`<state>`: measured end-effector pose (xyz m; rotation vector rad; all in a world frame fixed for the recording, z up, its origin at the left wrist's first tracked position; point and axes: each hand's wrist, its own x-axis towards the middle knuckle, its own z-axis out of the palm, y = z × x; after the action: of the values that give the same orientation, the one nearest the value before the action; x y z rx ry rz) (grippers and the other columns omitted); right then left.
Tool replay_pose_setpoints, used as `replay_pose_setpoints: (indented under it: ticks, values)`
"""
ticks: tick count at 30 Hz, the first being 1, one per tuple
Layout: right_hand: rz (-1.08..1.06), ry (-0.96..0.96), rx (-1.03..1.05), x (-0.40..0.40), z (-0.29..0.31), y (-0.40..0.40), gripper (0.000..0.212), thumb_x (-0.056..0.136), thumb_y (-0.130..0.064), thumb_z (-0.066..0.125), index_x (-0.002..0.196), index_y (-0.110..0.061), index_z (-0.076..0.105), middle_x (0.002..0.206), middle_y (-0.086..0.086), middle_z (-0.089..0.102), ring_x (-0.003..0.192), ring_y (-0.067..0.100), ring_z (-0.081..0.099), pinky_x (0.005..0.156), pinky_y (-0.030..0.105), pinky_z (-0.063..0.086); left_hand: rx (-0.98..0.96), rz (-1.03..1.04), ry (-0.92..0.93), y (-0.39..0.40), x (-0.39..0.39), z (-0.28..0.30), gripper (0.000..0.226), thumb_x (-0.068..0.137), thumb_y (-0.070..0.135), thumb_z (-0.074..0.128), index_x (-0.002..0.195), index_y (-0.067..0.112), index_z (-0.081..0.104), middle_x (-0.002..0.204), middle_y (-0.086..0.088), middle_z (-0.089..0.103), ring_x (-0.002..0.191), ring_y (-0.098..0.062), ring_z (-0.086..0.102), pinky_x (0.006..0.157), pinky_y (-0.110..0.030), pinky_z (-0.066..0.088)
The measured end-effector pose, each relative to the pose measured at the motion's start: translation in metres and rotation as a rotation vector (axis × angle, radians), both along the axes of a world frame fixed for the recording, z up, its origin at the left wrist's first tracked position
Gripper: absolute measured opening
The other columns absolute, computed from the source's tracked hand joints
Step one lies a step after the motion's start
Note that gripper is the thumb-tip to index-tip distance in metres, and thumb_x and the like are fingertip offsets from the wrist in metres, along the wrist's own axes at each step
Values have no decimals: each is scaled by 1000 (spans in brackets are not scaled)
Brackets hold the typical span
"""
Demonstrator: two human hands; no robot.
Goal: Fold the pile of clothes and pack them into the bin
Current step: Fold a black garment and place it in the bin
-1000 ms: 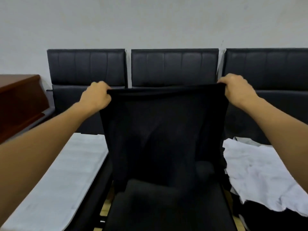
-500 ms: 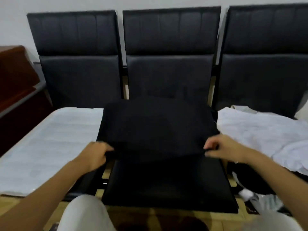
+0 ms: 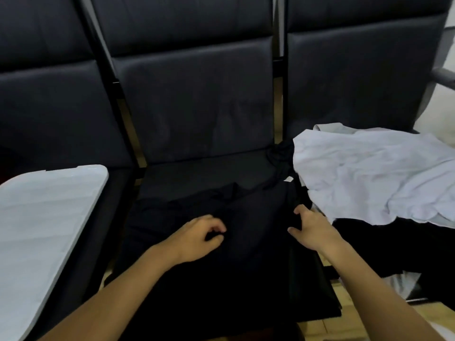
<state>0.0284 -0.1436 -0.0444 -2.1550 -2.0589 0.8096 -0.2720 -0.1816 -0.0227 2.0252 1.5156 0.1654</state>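
A black garment (image 3: pixel 248 215) lies spread flat over the middle black seat (image 3: pixel 197 173), its far edge rumpled. My left hand (image 3: pixel 199 237) rests on the middle of it with fingers curled, pinching the dark cloth. My right hand (image 3: pixel 312 230) grips the garment's right edge, where the fingertips curl into the fabric. A pile of clothes sits on the right seat, white garments (image 3: pixel 369 173) on top and dark ones (image 3: pixel 384 244) beneath. On the left seat lies the white ribbed lid of a bin (image 3: pixel 44 217); the bin's inside is not visible.
Three black padded chair backs (image 3: pixel 197 94) stand in a row behind the seats. A grey armrest (image 3: pixel 443 77) sticks out at the far right. Wooden floor (image 3: pixel 344 326) shows below the seat's front edge.
The black garment, held up by its top corners a second ago, has come down flat onto the middle seat. Both hands have moved inward along it, and my view has tilted lower.
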Motion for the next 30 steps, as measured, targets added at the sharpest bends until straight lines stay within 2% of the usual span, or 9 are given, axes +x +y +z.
replay_pose_setpoints:
  ticks: [6, 9, 13, 17, 19, 21, 25, 28, 30]
  values:
    - [-86, 225, 118, -7, -15, 20, 69, 84, -11, 70, 143, -24, 36, 124, 11, 56, 118, 29, 53, 99, 37, 46, 18, 31, 28, 102, 112, -19, 56, 97, 46, 52, 148, 30, 34, 149, 5, 37, 138, -17, 34, 115, -41, 29]
    - [-132, 356, 198, -12, -16, 24, 71, 83, 8, 57, 142, -23, 35, 107, 4, 61, 97, 19, 61, 79, 24, 49, -43, 141, 20, 140, 142, -32, 73, 94, 50, 56, 154, 26, 22, 155, 1, 30, 143, -22, 28, 117, -43, 25]
    - [-441, 862, -35, -9, -1, 27, 71, 83, 7, 63, 135, -28, 30, 99, -2, 59, 81, 12, 64, 60, 18, 51, -91, 316, -52, 175, 157, -41, 61, 88, 38, 70, 139, 14, 46, 135, -8, 49, 116, -22, 54, 95, -32, 47]
    - [-722, 1356, -385, 9, 24, 28, 43, 79, 7, 72, 120, -1, 61, 101, 19, 73, 80, 28, 72, 63, 34, 59, -126, 425, -57, 192, 150, -24, 23, 87, 26, 70, 107, 14, 68, 102, -3, 67, 87, -16, 63, 72, -23, 45]
    - [-706, 1478, -549, 18, 38, 22, 23, 80, -7, 77, 102, -1, 72, 90, 16, 75, 70, 24, 73, 56, 30, 58, -143, 471, -303, 192, 145, 0, 6, 91, 19, 65, 89, 17, 71, 85, -3, 69, 80, -17, 63, 73, -25, 47]
    - [-698, 1558, -538, 22, 47, 17, 12, 80, -16, 78, 87, -7, 74, 81, 10, 75, 63, 21, 72, 53, 29, 58, -245, 528, -668, 189, 139, 29, 25, 93, 12, 56, 72, 17, 67, 72, -3, 65, 74, -19, 60, 72, -31, 47]
    - [-808, 1834, -165, 33, 60, 22, 23, 76, -15, 74, 95, -10, 62, 75, 3, 70, 65, 16, 72, 60, 30, 60, -533, 447, -1028, 185, 124, 75, 18, 94, 20, 43, 95, 10, 58, 93, -8, 69, 61, -14, 49, 66, -29, 39]
    - [-862, 1488, 38, 49, 61, 19, 24, 88, -8, 69, 108, -15, 60, 76, 8, 71, 58, 23, 68, 57, 36, 56, -521, 370, -988, 193, 126, 89, 28, 90, 25, 56, 113, 10, 58, 111, -9, 71, 55, -10, 44, 59, -24, 38]
    - [-832, 1265, 54, 63, 57, 15, 23, 89, -8, 70, 109, -14, 61, 89, 16, 70, 64, 29, 65, 64, 45, 58, -441, 400, -910, 197, 137, 91, 33, 89, 19, 65, 119, 10, 56, 98, -8, 68, 53, -9, 50, 46, -21, 37]
